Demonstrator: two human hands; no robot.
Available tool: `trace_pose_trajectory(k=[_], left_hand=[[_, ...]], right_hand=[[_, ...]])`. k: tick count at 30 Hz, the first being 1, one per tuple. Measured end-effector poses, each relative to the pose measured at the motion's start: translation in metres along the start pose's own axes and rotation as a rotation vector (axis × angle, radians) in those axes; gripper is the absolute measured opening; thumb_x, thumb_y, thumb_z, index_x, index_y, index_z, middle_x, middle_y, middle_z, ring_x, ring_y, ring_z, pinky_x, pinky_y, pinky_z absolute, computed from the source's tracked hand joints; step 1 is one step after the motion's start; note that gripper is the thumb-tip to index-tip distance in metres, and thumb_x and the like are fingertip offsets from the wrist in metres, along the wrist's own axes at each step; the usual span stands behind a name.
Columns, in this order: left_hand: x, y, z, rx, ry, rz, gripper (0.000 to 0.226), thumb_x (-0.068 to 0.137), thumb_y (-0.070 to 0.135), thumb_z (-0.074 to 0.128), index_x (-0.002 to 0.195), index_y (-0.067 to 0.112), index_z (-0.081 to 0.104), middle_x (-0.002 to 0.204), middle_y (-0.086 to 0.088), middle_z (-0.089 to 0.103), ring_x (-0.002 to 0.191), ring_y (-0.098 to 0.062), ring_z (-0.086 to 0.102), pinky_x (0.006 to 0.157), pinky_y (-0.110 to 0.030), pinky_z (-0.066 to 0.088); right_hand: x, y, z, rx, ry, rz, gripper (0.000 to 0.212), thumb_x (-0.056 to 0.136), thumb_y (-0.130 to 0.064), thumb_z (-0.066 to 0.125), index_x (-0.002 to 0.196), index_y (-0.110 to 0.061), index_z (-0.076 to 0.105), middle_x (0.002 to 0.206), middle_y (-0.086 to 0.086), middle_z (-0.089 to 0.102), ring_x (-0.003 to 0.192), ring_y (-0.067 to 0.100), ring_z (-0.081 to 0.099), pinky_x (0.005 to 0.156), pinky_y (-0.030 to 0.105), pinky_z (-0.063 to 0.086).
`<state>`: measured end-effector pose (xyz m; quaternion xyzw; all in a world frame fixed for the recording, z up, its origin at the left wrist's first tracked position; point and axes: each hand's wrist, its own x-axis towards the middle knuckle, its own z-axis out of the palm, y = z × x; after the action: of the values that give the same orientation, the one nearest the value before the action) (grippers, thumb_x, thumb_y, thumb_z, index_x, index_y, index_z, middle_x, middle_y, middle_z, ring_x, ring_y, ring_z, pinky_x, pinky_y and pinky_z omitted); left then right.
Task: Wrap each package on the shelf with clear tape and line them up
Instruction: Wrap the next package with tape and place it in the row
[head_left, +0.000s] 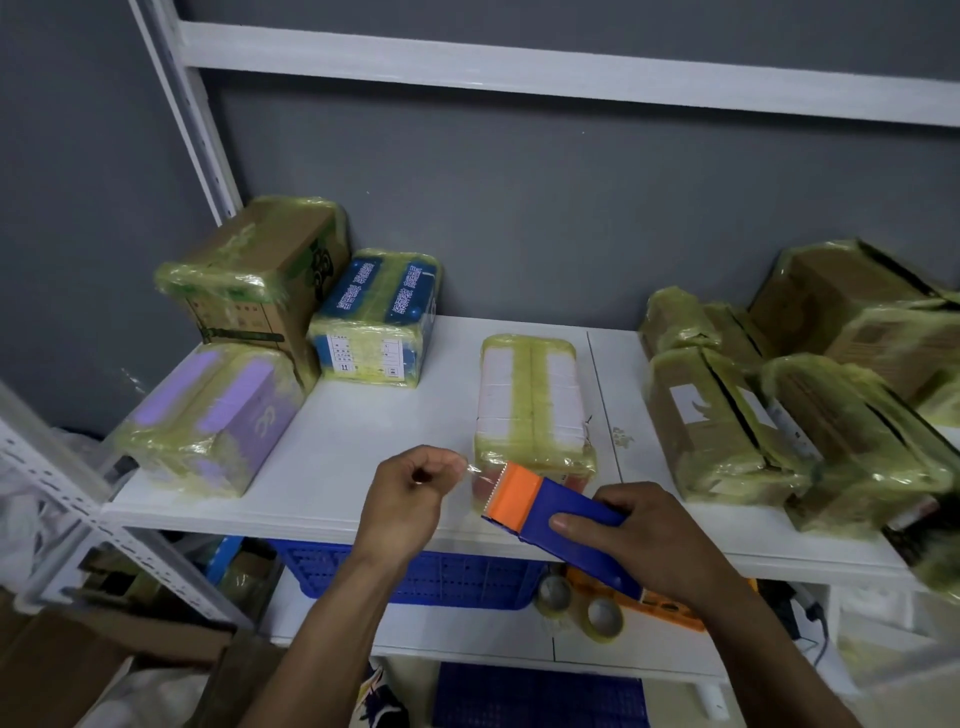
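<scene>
Partly hidden by the dispenser (545, 506), a package (530, 395) lies centre frame; left hand (410, 488) pinches tape (474, 469), right hand (641, 538) grips dispenser.

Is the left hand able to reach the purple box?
Probably yes: only bare shelf lies between the left hand and the purple box, though it is pinching the tape end.

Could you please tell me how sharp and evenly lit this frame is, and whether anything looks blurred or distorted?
Head view: light is soft and even, with faint shadows; the white package and tape dispenser in the middle are sharp; the brown packages at the far right edge smear with blur; the white crossbar bows from wide-angle distortion.
</scene>
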<state>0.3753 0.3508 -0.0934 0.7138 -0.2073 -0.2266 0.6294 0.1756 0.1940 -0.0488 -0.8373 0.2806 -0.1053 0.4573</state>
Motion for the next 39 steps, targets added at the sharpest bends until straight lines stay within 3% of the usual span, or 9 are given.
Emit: trace_pose_trajectory(k=[7, 11, 18, 20, 24, 29, 32, 36, 39], left_hand=[[0.014, -0.005, -0.003, 0.04, 0.042, 0.007, 0.017, 0.094, 0.012, 0.071, 0.084, 0.025, 0.078, 0.085, 0.015, 0.076, 0.083, 0.001, 0.069, 0.075, -0.014, 0.049], [0.023, 0.001, 0.0, 0.084, 0.083, 0.071, 0.018, 0.094, 0.01, 0.07, 0.085, 0.023, 0.076, 0.083, 0.02, 0.074, 0.08, 0.006, 0.067, 0.068, -0.004, 0.048], [0.03, -0.008, -0.004, 0.044, 0.119, 0.049, 0.02, 0.094, 0.007, 0.068, 0.085, 0.024, 0.076, 0.082, 0.021, 0.074, 0.08, 0.006, 0.067, 0.066, -0.002, 0.047], [0.03, -0.011, -0.007, 0.017, 0.135, 0.043, 0.02, 0.094, 0.007, 0.068, 0.085, 0.023, 0.076, 0.083, 0.02, 0.075, 0.081, 0.005, 0.068, 0.068, -0.005, 0.049], [0.038, -0.012, -0.013, -0.01, 0.156, 0.025, 0.017, 0.095, 0.013, 0.068, 0.086, 0.024, 0.076, 0.086, 0.021, 0.074, 0.084, 0.004, 0.068, 0.077, -0.018, 0.053], [0.041, -0.017, -0.013, -0.097, 0.142, -0.048, 0.007, 0.094, 0.025, 0.07, 0.09, 0.021, 0.075, 0.085, 0.018, 0.073, 0.088, -0.002, 0.067, 0.081, -0.025, 0.054], [0.04, -0.03, -0.01, -0.168, 0.182, -0.069, 0.006, 0.094, 0.025, 0.071, 0.091, 0.021, 0.075, 0.087, 0.017, 0.073, 0.093, -0.007, 0.067, 0.079, -0.023, 0.053], [0.045, -0.037, -0.003, -0.199, 0.203, -0.099, 0.005, 0.093, 0.025, 0.072, 0.089, 0.023, 0.075, 0.084, 0.02, 0.073, 0.093, -0.006, 0.066, 0.082, -0.026, 0.053], [0.048, -0.046, 0.002, -0.205, 0.178, -0.121, 0.008, 0.095, 0.025, 0.069, 0.089, 0.023, 0.075, 0.083, 0.021, 0.072, 0.095, -0.007, 0.065, 0.082, -0.026, 0.052]], right_hand=[[0.001, 0.002, 0.002, -0.006, -0.043, 0.037, 0.019, 0.078, -0.062, 0.078, 0.074, -0.044, 0.074, 0.068, -0.01, 0.073, 0.06, 0.005, 0.069, 0.051, 0.01, 0.044], [0.002, -0.004, -0.001, 0.021, -0.023, 0.058, 0.023, 0.075, -0.067, 0.077, 0.074, -0.044, 0.075, 0.068, -0.011, 0.073, 0.057, 0.003, 0.068, 0.049, 0.01, 0.042], [0.003, -0.014, -0.007, -0.029, -0.011, 0.068, 0.028, 0.066, -0.075, 0.074, 0.066, -0.047, 0.072, 0.063, -0.014, 0.07, 0.055, 0.001, 0.066, 0.048, 0.009, 0.04], [0.006, -0.017, -0.008, -0.057, 0.005, 0.056, 0.036, 0.064, -0.078, 0.073, 0.06, -0.042, 0.071, 0.057, -0.013, 0.066, 0.05, 0.001, 0.062, 0.047, 0.011, 0.039], [0.014, -0.022, -0.015, -0.213, 0.094, 0.047, 0.069, 0.064, -0.086, 0.065, 0.061, -0.018, 0.065, 0.056, -0.003, 0.063, 0.049, 0.007, 0.061, 0.054, 0.02, 0.041], [0.025, -0.046, -0.02, -0.372, 0.107, 0.019, 0.074, 0.062, -0.095, 0.056, 0.058, -0.021, 0.059, 0.052, -0.016, 0.059, 0.048, 0.001, 0.059, 0.055, 0.021, 0.038], [0.034, -0.051, -0.02, -0.486, 0.086, 0.027, 0.079, 0.063, -0.095, 0.058, 0.058, -0.016, 0.061, 0.044, -0.009, 0.054, 0.043, 0.004, 0.057, 0.052, 0.024, 0.042], [0.049, -0.055, -0.016, -0.643, 0.016, 0.051, 0.083, 0.063, -0.091, 0.065, 0.075, -0.01, 0.072, 0.063, 0.002, 0.066, 0.056, 0.012, 0.065, 0.061, 0.028, 0.054], [0.056, -0.059, -0.011, -0.732, 0.022, 0.046, 0.083, 0.058, -0.096, 0.059, 0.073, -0.015, 0.068, 0.064, -0.002, 0.065, 0.056, 0.011, 0.064, 0.06, 0.028, 0.054]])
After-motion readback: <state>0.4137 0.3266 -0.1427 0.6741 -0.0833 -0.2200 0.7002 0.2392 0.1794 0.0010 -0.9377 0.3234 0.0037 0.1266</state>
